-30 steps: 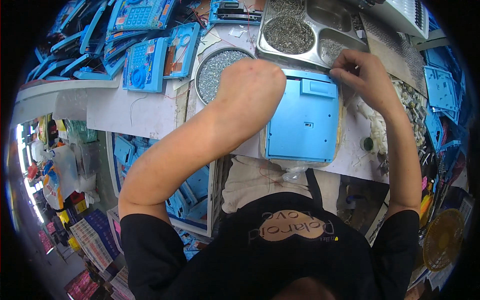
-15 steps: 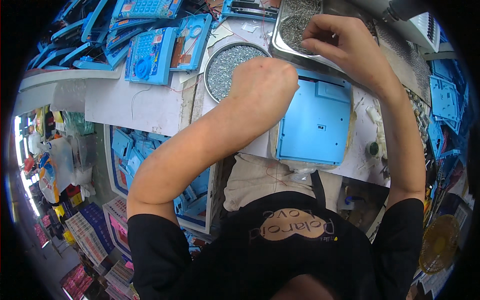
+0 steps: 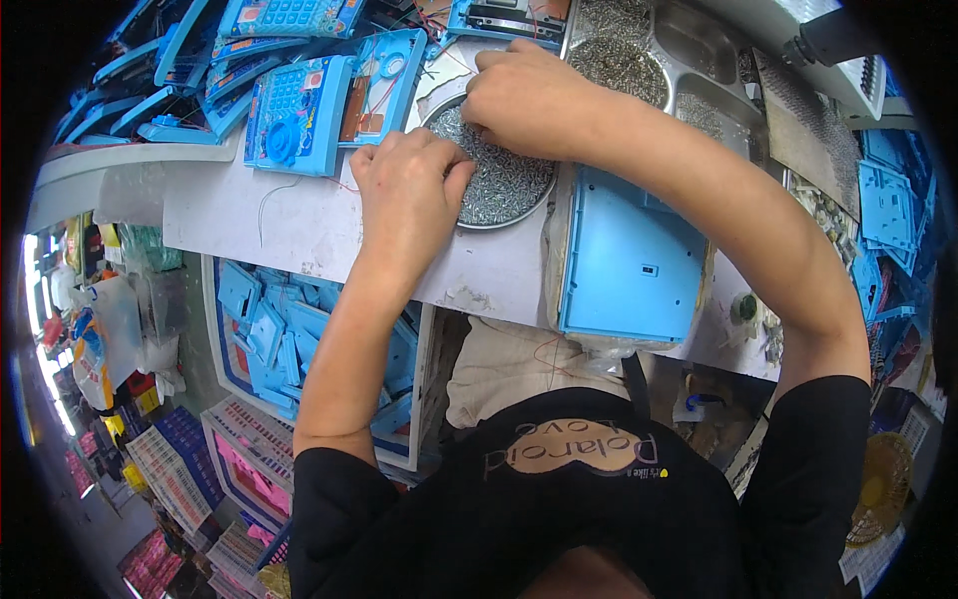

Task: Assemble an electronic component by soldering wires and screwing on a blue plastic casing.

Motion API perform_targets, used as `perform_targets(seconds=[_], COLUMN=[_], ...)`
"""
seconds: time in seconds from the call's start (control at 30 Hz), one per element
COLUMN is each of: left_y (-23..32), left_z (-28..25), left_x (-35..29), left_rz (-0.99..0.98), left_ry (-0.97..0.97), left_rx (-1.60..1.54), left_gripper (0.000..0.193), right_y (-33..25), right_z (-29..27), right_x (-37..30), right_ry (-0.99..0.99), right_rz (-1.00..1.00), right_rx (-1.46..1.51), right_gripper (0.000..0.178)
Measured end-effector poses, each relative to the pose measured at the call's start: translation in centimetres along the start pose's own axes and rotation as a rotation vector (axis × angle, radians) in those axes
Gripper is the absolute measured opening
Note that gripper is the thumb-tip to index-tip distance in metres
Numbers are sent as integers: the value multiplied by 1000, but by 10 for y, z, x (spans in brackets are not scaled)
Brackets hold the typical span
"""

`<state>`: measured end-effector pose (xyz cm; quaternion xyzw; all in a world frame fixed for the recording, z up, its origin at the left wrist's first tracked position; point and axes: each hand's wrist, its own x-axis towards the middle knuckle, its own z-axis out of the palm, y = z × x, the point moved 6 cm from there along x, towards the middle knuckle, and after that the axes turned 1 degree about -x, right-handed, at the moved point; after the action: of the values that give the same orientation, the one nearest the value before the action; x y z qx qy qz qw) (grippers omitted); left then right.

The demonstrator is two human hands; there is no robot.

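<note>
A round metal bowl point(image 3: 504, 224) full of small silver screws point(image 3: 504, 185) stands on the table. At its left rim my left hand point(image 3: 411, 180) is closed, fingers curled and thumb against them. My right hand point(image 3: 524, 100) reaches across to the bowl's far edge, its fingers bent down toward the screws. Whatever either hand pinches is too small or hidden to make out. Right of the bowl lies a flat blue plastic casing point(image 3: 624, 270), partly under my right forearm.
A metal tray point(image 3: 667, 60) with compartments of small parts sits at the far right. Blue toy-like units with keypads point(image 3: 289, 115) are heaped at the far left, some with loose wires. A bin point(image 3: 424, 399) of blue casings stands below the table edge. More blue parts point(image 3: 888, 205) lie at right.
My left hand has moved left, off the blue casing to the bowl's left rim. My right hand has come left from the metal tray to the bowl's far edge.
</note>
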<state>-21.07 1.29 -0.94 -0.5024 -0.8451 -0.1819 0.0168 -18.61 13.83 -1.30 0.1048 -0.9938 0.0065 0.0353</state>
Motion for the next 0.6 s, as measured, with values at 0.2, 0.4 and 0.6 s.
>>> perform_targets(seconds=[0.2,0.4,0.6], left_y=[-3,41,118], left_z=[-7,-12,-6], left_x=[-1,-22,-35], left_rz=[63,47,363], left_ry=[88,11,-47], left_rx=[-11,-443,-428], left_gripper=[11,7,7], right_y=[19,14,-18], right_z=[-51,-64,-38], right_x=[-59,-223,-255], right_ry=[274,474,574], right_rz=[169,504,555], right_rx=[268,498,337], right_gripper=[13,10,24])
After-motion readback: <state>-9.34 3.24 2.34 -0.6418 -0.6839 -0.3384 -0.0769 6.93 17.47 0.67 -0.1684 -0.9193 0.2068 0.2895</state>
